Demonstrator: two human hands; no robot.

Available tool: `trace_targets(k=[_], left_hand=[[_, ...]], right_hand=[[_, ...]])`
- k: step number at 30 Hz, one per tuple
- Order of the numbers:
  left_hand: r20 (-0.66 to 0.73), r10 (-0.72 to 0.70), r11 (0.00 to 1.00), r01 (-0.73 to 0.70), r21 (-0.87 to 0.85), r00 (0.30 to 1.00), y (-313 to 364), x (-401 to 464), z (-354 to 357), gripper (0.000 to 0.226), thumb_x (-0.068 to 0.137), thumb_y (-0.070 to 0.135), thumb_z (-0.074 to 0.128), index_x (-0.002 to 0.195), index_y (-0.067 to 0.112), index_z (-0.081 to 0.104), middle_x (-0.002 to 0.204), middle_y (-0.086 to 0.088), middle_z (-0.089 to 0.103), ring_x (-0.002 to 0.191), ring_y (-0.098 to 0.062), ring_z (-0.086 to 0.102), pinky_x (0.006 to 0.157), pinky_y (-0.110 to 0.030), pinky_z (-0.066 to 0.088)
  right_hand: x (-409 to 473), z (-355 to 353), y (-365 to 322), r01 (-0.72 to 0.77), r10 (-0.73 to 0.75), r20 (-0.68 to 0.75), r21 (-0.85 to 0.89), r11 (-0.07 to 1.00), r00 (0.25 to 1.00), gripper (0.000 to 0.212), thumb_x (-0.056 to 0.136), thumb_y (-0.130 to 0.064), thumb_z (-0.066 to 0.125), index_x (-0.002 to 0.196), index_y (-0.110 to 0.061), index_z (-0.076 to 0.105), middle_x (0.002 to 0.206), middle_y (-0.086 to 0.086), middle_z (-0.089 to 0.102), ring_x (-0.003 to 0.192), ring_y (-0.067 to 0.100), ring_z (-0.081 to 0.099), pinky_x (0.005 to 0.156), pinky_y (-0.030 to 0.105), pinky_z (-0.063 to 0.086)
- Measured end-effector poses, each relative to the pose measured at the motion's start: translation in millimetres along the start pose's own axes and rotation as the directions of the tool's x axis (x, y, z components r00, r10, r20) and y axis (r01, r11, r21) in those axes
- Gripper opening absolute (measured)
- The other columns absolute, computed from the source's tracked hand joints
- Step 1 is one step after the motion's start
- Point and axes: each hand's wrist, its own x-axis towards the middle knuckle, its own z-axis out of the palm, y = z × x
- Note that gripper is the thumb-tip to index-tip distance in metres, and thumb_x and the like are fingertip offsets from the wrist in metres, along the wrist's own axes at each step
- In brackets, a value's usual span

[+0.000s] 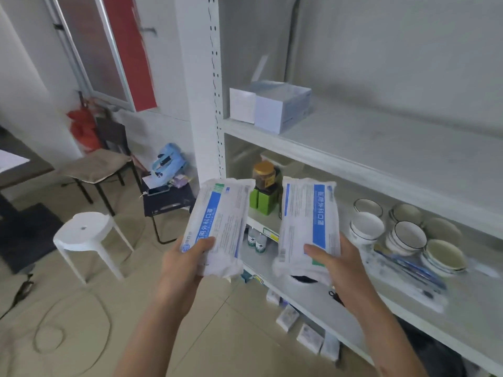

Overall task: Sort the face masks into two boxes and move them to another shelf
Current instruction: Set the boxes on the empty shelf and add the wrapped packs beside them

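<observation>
Left hand [187,259] grips one mask pack [220,227], right hand [336,263] grips another pack [310,224], fingers mostly hidden behind. Everything's blurry. White shelf [381,148] above the right hand holds two boxes [272,104].

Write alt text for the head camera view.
A person holds one face mask pack in the left hand and another mask pack in the right hand, before a white shelf unit carrying two boxes, with bowls on a lower shelf.

Two mask packs [220,227] [310,227], two boxes [242,107] [283,107], one stool [84,229].
</observation>
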Motion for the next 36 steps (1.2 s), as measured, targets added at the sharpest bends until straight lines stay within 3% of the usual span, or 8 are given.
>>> trace_targets(k=[9, 15, 21, 25, 27, 29, 32, 36], left_hand=[[0.232, -0.016, 0.998, 0.029, -0.052, 0.972, 61, 147, 23, 0.031, 0.090, 0.007, 0.069, 0.120, 0.011, 0.070, 0.114, -0.010, 0.077, 0.103, -0.030, 0.074, 0.073, -0.033, 0.062], [0.457, -0.048, 0.998, 0.056, -0.005, 0.888, 88, 195, 63, 0.033, 0.091, 0.010, 0.069, 0.124, 0.014, 0.068, 0.120, -0.010, 0.075, 0.109, -0.032, 0.072, 0.095, -0.050, 0.057], [0.611, -0.107, 0.994, 0.105, 0.039, 0.784, 96, 224, 122, 0.028, 0.093, 0.010, 0.069, 0.120, 0.017, 0.071, 0.120, -0.009, 0.075, 0.110, -0.031, 0.072, 0.096, -0.048, 0.056], [0.680, -0.108, 0.993, 0.106, 0.046, 0.725, 96, 228, 173, 0.023, 0.094, 0.016, 0.069, 0.116, 0.021, 0.071, 0.117, -0.006, 0.076, 0.107, -0.027, 0.074, 0.091, -0.047, 0.060], [0.676, -0.130, 0.989, 0.139, 0.041, 0.726, 97, 237, 199, 0.025, 0.093, 0.014, 0.070, 0.116, 0.022, 0.070, 0.114, -0.001, 0.077, 0.105, -0.023, 0.074, 0.092, -0.048, 0.059], [0.659, -0.162, 0.983, 0.181, 0.039, 0.735, 98, 249, 223, 0.028, 0.092, 0.011, 0.071, 0.117, 0.023, 0.069, 0.112, 0.002, 0.077, 0.103, -0.021, 0.075, 0.089, -0.045, 0.061], [0.716, -0.187, 0.973, 0.229, 0.039, 0.672, 104, 265, 248, 0.034, 0.095, 0.007, 0.066, 0.126, 0.020, 0.063, 0.117, -0.003, 0.076, 0.102, -0.026, 0.075, 0.081, -0.038, 0.063], [0.792, -0.248, 0.958, 0.262, 0.115, 0.558, 117, 285, 261, 0.031, 0.098, 0.005, 0.058, 0.127, 0.015, 0.060, 0.115, -0.013, 0.076, 0.097, -0.035, 0.075, 0.076, -0.034, 0.063]], right_hand=[[149, 23, -89, 0.088, -0.100, -0.331, -0.052, 0.995, 0.938, 0.048, 0.075, -0.021, 0.087, 0.119, -0.026, 0.070, 0.111, -0.006, 0.078, 0.101, 0.020, 0.075, 0.091, 0.043, 0.059], [257, 10, -139, -0.039, -0.164, -0.490, -0.377, 0.925, 0.856, 0.065, 0.062, -0.043, 0.087, 0.118, -0.024, 0.058, 0.111, -0.004, 0.070, 0.090, 0.013, 0.069, 0.066, 0.031, 0.058], [316, 1, -135, -0.291, -0.148, -0.427, -0.792, 0.537, 0.892, 0.034, 0.077, -0.054, 0.061, 0.073, -0.022, 0.052, 0.093, 0.007, 0.067, 0.078, 0.025, 0.061, 0.064, 0.030, 0.045], [312, -20, -129, -0.100, -0.277, -0.503, -0.600, 0.794, 0.819, 0.034, 0.092, -0.039, 0.050, 0.064, -0.023, 0.057, 0.073, 0.000, 0.067, 0.064, 0.017, 0.057, 0.058, 0.020, 0.044], [303, -27, -134, 0.003, -0.148, -0.628, -0.226, 0.974, 0.764, 0.054, 0.096, -0.054, 0.041, 0.075, -0.016, 0.073, 0.073, 0.000, 0.071, 0.064, 0.018, 0.054, 0.061, 0.028, 0.041], [291, -32, -139, 0.012, -0.013, -0.545, -0.005, 1.000, 0.838, 0.066, 0.091, -0.068, 0.042, 0.087, -0.015, 0.080, 0.077, 0.003, 0.074, 0.058, 0.014, 0.052, 0.054, 0.030, 0.032], [280, -32, -145, -0.054, 0.005, -0.352, -0.129, 0.990, 0.936, 0.060, 0.077, -0.075, 0.062, 0.106, -0.025, 0.078, 0.093, 0.006, 0.079, 0.076, 0.023, 0.070, 0.067, 0.036, 0.046], [293, -21, -150, -0.003, -0.053, -0.444, -0.125, 0.992, 0.894, 0.034, 0.075, -0.027, 0.086, 0.107, -0.020, 0.077, 0.097, 0.005, 0.080, 0.088, 0.020, 0.077, 0.067, 0.028, 0.060]])
